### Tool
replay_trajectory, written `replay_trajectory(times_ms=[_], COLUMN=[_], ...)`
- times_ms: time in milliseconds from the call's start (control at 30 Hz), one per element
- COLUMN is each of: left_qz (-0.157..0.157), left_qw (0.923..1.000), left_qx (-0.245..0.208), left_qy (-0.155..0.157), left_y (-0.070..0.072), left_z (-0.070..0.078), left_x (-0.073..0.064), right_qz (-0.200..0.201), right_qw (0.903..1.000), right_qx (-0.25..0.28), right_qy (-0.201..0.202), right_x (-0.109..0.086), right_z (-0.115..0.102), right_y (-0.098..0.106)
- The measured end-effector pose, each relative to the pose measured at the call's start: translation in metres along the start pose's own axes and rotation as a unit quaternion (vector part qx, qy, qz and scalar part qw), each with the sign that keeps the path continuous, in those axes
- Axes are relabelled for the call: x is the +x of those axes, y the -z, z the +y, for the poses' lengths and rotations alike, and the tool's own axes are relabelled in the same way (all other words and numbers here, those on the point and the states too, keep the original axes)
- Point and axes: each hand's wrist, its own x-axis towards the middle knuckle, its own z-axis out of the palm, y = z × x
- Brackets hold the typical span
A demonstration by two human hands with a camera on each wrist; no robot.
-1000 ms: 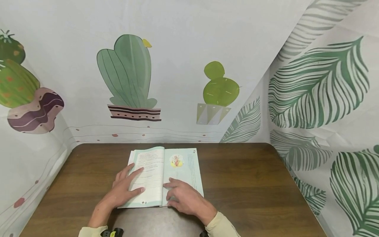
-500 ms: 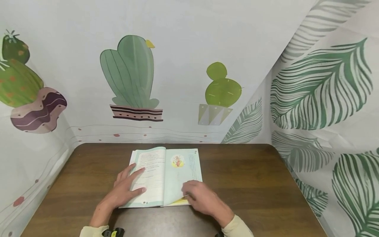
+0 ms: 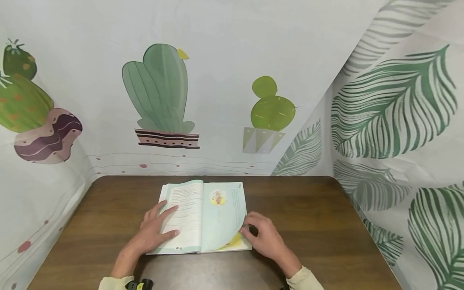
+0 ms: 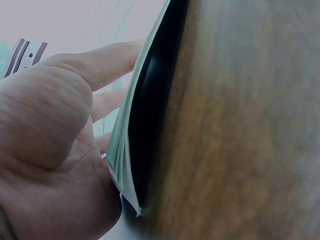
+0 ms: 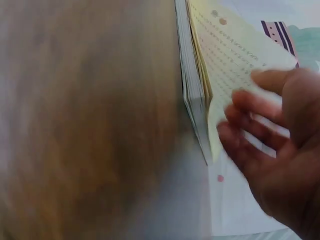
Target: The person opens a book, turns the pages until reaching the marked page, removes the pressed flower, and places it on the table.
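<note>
An open book (image 3: 217,217) lies on the brown table, white text page to the left and a pale blue page with a small round picture to the right. My left hand (image 3: 154,231) rests with spread, straight fingers on the left page. In the left wrist view, fingers of the left hand (image 4: 60,125) lie over the edge of the book (image 4: 125,120). At the right edge, my right hand (image 3: 264,235) pinches the pale blue page, whose lower corner curls up and bares a yellow patch beneath. The right hand (image 5: 280,140) is blurred in the right wrist view, beside the printed page (image 5: 230,55).
The wooden table (image 3: 308,225) extends on both sides of the book. Behind it stands a white wall covering (image 3: 217,100) printed with cacti, and a leaf-printed one (image 3: 391,104) hangs on the right. A dark band (image 3: 139,284) sits at the left wrist.
My right hand has moved right, from near the book's middle to the right page's outer edge. The page's lower corner has lifted and curled. The left hand keeps its place on the left page.
</note>
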Motion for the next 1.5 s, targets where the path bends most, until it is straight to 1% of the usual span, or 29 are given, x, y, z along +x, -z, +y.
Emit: replay_trajectory(times_ms=[100,200,300,367,433,500,567,633,700,767,800,833,900,933,967,1000,1067,1133,1167,1267,1367,1467,1500], left_qz=[0.012,0.011,0.0,-0.005,-0.008,-0.006,0.002,0.017,0.029,0.037,0.039,0.04,0.043,0.045,0.049,0.05,0.05,0.046,0.043,0.032,0.015,0.004,0.004], left_qw=[0.9999,0.9999,1.0,0.9999,0.9997,0.9984,0.995,0.9874,0.9757,0.967,0.9653,0.9662,0.9745,0.9811,0.9868,0.9905,0.9954,0.9972,0.9973,0.9976,0.9989,0.9996,0.9997], left_qx=[0.001,0.002,0.0,-0.007,-0.019,-0.053,-0.097,-0.155,-0.216,-0.251,-0.258,-0.254,-0.22,-0.188,-0.154,-0.127,-0.076,-0.033,-0.02,0.006,0.002,-0.009,-0.01], left_qy=[-0.006,-0.003,0.007,0.011,0.014,0.02,0.025,0.025,0.019,0.016,0.014,0.011,0.008,0.005,-0.006,-0.015,-0.031,-0.049,-0.056,-0.061,-0.045,-0.025,-0.023], left_y=[-0.002,-0.002,0.0,0.001,0.002,0.003,0.004,0.006,0.008,0.009,0.009,0.008,0.006,0.004,0.002,0.001,-0.002,-0.004,-0.005,-0.006,-0.003,0.0,0.0], left_z=[-0.002,-0.003,-0.002,-0.001,-0.001,-0.001,-0.002,-0.003,-0.005,-0.007,-0.008,-0.009,-0.01,-0.01,-0.011,-0.01,-0.01,-0.011,-0.011,-0.011,-0.007,-0.003,-0.002], left_x=[0.0,0.0,0.0,0.0,0.0,0.001,0.003,0.004,0.006,0.006,0.006,0.007,0.006,0.006,0.005,0.004,0.002,-0.001,-0.002,-0.004,-0.004,-0.004,-0.003], right_qz=[-0.075,-0.13,-0.157,-0.168,-0.172,-0.174,-0.17,-0.172,-0.176,-0.182,-0.187,-0.191,-0.196,-0.198,-0.2,-0.201,-0.202,-0.199,-0.197,-0.191,-0.186,-0.184,-0.184], right_qw=[0.996,0.9883,0.9826,0.9796,0.9775,0.9753,0.9729,0.9705,0.9686,0.9671,0.9668,0.9662,0.9653,0.9649,0.9648,0.9648,0.965,0.9653,0.9656,0.9661,0.968,0.9678,0.9674], right_qx=[0.022,0.025,0.018,0.008,-0.013,-0.031,-0.056,-0.068,-0.08,-0.095,-0.098,-0.106,-0.118,-0.123,-0.125,-0.126,-0.126,-0.126,-0.126,-0.133,-0.144,-0.162,-0.167], right_qy=[0.045,0.076,0.097,0.11,0.121,0.133,0.146,0.155,0.156,0.15,0.143,0.137,0.126,0.121,0.116,0.113,0.11,0.112,0.114,0.111,0.087,0.058,0.051], right_x=[0.003,0.009,0.018,0.024,0.029,0.034,0.037,0.04,0.041,0.042,0.042,0.042,0.042,0.042,0.043,0.043,0.043,0.042,0.042,0.042,0.043,0.043,0.043], right_z=[-0.005,-0.013,-0.023,-0.029,-0.035,-0.039,-0.043,-0.046,-0.05,-0.053,-0.054,-0.056,-0.057,-0.058,-0.059,-0.059,-0.059,-0.059,-0.06,-0.06,-0.061,-0.061,-0.062], right_y=[-0.007,-0.019,-0.032,-0.04,-0.046,-0.051,-0.056,-0.059,-0.062,-0.065,-0.066,-0.067,-0.068,-0.069,-0.069,-0.069,-0.07,-0.07,-0.069,-0.07,-0.07,-0.069,-0.069])
